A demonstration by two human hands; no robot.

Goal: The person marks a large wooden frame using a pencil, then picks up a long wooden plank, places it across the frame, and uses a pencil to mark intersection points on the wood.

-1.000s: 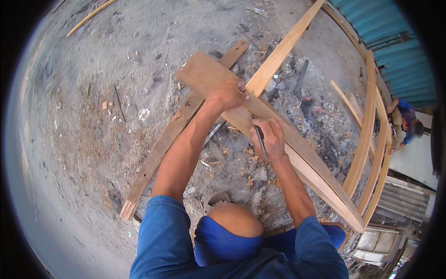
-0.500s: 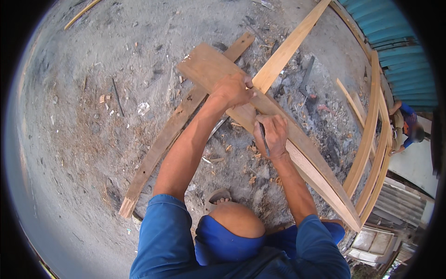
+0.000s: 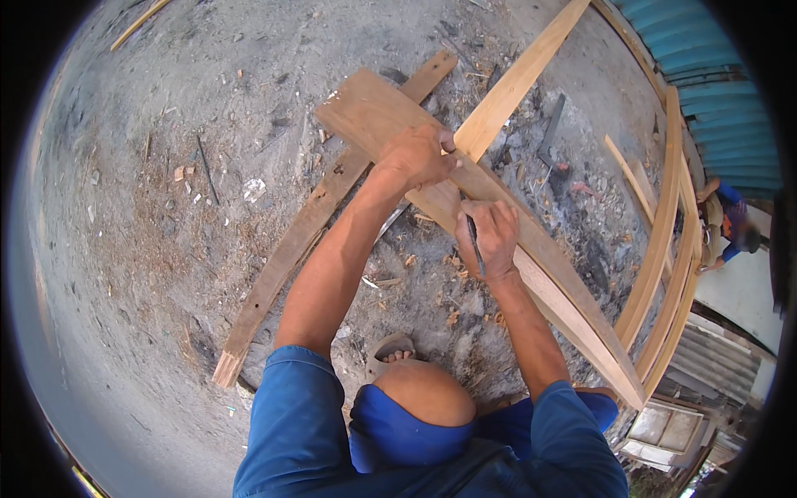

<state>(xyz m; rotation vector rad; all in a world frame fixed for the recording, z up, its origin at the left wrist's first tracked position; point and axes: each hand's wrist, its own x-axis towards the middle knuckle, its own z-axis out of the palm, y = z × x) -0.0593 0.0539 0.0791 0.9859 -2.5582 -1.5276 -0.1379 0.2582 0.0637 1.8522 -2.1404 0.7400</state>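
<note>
Plank [image 3: 365, 108] crosses a weathered beam [image 3: 282, 270] near a pale board [image 3: 516, 91], looks kinda plain brown, left fingers [image 3: 437, 147] curled on top, right fingers [image 3: 491, 216] pinching a dark stick [image 3: 476, 246].

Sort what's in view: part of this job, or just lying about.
In the job:
slim dark pencil-like tool in right hand
long brown wooden board, under left hand
weathered brown wooden plank beneath board

Lying about:
thin dark straight stick
narrow yellowish wooden strip

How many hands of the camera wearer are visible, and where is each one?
2. The left hand rests on the brown board; the right hand, lower and farther right, holds a thin dark tool. Neither hand is hidden.
</note>
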